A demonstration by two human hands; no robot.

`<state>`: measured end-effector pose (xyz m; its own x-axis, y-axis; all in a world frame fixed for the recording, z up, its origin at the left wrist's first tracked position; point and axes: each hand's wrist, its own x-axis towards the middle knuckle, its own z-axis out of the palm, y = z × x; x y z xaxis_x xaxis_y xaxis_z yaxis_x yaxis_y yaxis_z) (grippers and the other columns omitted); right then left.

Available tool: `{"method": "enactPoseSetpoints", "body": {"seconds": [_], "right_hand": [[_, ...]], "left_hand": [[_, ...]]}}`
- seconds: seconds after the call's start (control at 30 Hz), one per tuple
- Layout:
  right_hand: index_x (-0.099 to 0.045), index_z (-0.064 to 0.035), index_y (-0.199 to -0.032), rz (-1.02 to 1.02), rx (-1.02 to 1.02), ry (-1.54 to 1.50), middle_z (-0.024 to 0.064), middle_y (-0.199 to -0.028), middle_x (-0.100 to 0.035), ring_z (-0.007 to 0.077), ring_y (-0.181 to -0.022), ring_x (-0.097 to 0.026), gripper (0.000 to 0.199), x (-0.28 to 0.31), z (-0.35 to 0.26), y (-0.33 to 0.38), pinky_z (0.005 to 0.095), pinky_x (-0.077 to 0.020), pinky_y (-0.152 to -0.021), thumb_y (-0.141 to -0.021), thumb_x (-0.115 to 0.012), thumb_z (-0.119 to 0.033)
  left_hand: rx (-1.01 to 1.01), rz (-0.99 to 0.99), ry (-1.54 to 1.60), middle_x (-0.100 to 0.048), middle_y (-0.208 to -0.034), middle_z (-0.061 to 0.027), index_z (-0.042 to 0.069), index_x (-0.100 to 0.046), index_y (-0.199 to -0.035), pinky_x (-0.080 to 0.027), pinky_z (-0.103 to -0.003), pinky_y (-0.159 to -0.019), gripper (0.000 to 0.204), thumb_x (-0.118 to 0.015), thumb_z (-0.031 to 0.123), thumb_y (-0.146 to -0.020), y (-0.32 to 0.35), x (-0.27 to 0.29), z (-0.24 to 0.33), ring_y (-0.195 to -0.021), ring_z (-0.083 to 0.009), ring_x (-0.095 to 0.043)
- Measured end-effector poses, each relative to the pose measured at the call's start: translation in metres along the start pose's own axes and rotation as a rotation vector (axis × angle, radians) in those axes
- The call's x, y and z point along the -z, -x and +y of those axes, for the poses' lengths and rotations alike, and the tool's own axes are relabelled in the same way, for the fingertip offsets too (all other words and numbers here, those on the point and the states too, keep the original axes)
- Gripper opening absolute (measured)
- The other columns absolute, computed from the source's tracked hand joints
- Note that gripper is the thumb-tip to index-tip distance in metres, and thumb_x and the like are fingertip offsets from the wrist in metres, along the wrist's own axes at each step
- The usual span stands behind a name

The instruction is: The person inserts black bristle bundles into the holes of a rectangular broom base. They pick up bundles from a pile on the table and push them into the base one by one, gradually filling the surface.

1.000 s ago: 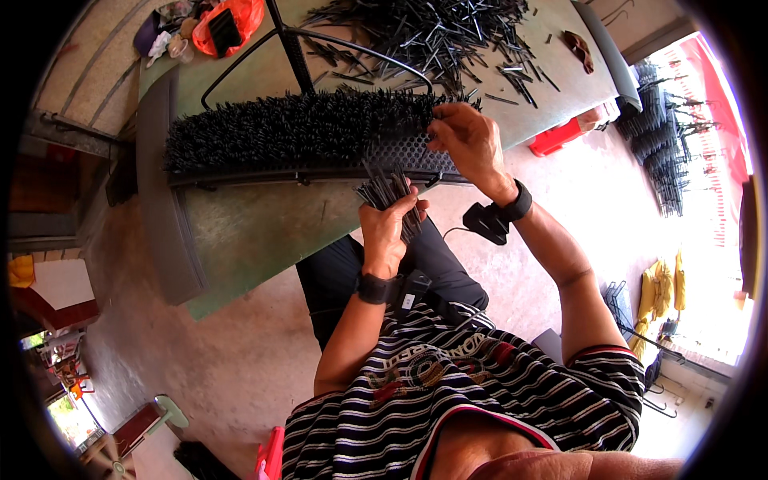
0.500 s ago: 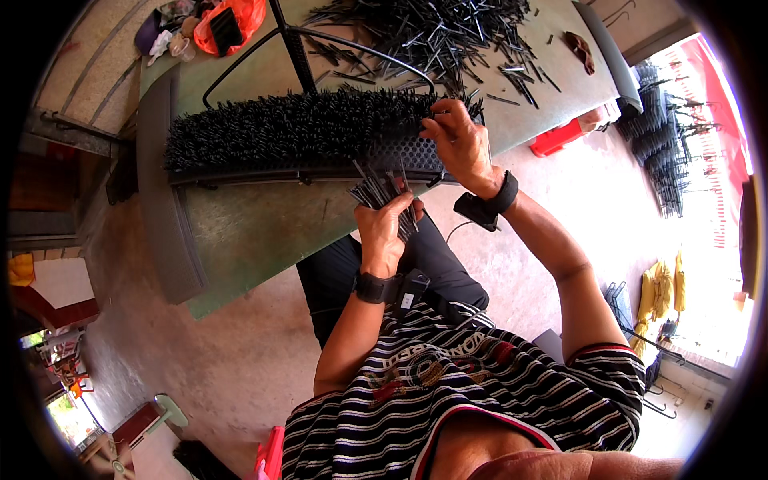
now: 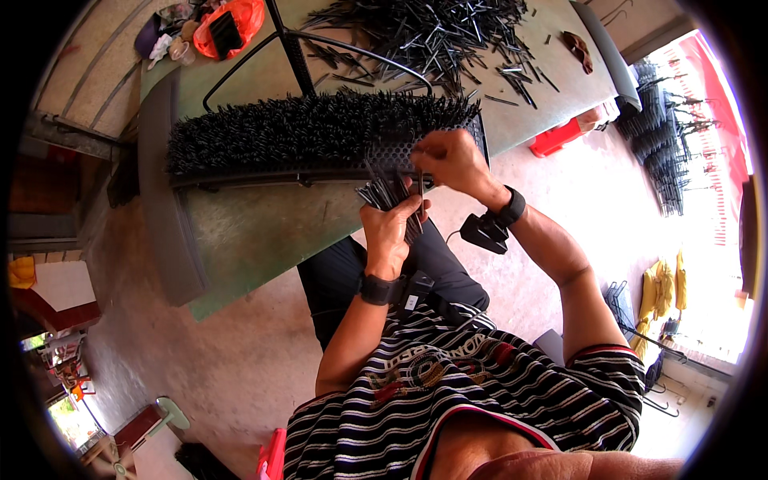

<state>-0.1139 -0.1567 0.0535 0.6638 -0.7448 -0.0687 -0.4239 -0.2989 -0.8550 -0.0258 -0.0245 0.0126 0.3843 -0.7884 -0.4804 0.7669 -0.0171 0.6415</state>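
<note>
A bundle of thin black strips [image 3: 381, 195] is gripped in my left hand [image 3: 387, 234], fanning up past the thumb. Just above it, my right hand [image 3: 458, 165] is closed in a pinch. One strip from the bundle reaches up to its fingertips; whether they grip it is too small to tell. Behind both hands lies a long black perforated panel [image 3: 390, 154] on the table's near side. Dense black tufts [image 3: 268, 136] cover most of it, while bare holes show at its right front. A black metal frame [image 3: 298, 64] rises behind the panel.
A large heap of loose black strips [image 3: 436, 36] lies on the green table [image 3: 240, 256]. An orange bag [image 3: 250, 24] with a dark phone-like object [image 3: 226, 36] sits far left. Stacked black racks [image 3: 660, 152] stand on the floor at right, near a red container [image 3: 558, 138].
My right hand has come down and slightly left from the panel's right end to the top of the bundle. My left hand has risen slightly, still holding the strips.
</note>
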Motion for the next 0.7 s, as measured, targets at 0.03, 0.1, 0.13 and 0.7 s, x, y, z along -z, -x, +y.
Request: {"method": "enactPoseSetpoints", "body": {"seconds": [0.03,0.1,0.13,0.7], "right_hand": [[-0.064,0.0011,-0.090,0.067,-0.088,-0.155,0.0126,-0.068,-0.066,0.0152,-0.054,-0.062,0.020,0.000,-0.003,0.000,0.0267,-0.0484,-0.050,-0.077,-0.066,-0.014],[-0.060,0.0027,-0.097,0.235,0.084,-0.197,0.0121,-0.072,-0.066,0.0144,-0.060,-0.065,0.019,-0.002,-0.012,-0.001,0.0249,-0.0498,-0.052,-0.082,-0.062,-0.008],[-0.058,0.0028,-0.099,0.310,0.166,-0.181,0.0125,-0.072,-0.066,0.0152,-0.061,-0.066,0.019,-0.005,-0.018,0.000,0.0248,-0.0502,-0.053,-0.083,-0.061,-0.007],[-0.058,-0.0059,-0.088,0.287,0.559,0.553,0.0109,-0.081,-0.058,0.0336,-0.067,-0.058,0.009,-0.008,-0.006,-0.023,0.0391,-0.0468,-0.055,-0.079,-0.061,-0.007]], "left_hand": [[-0.002,0.008,0.002,-0.064,-0.081,-0.0099,0.001,-0.060,-0.099,-0.055,-0.033,-0.056,0.026,-0.066,-0.006,-0.074,0.000,0.000,-0.001,-0.067,-0.0237,-0.066],[0.005,0.028,0.027,-0.064,-0.081,-0.0099,0.000,-0.059,-0.100,-0.055,-0.033,-0.057,0.027,-0.066,-0.006,-0.074,0.000,0.002,-0.001,-0.068,-0.0236,-0.066],[0.009,0.038,0.039,-0.064,-0.080,-0.0100,0.000,-0.059,-0.101,-0.055,-0.033,-0.057,0.028,-0.065,-0.006,-0.074,0.000,0.003,-0.001,-0.069,-0.0236,-0.066],[0.013,0.093,-0.036,-0.065,-0.081,-0.0081,0.001,-0.062,-0.091,-0.053,-0.034,-0.053,0.015,-0.064,-0.004,-0.076,0.001,0.007,0.003,-0.064,-0.0221,-0.064]]}}
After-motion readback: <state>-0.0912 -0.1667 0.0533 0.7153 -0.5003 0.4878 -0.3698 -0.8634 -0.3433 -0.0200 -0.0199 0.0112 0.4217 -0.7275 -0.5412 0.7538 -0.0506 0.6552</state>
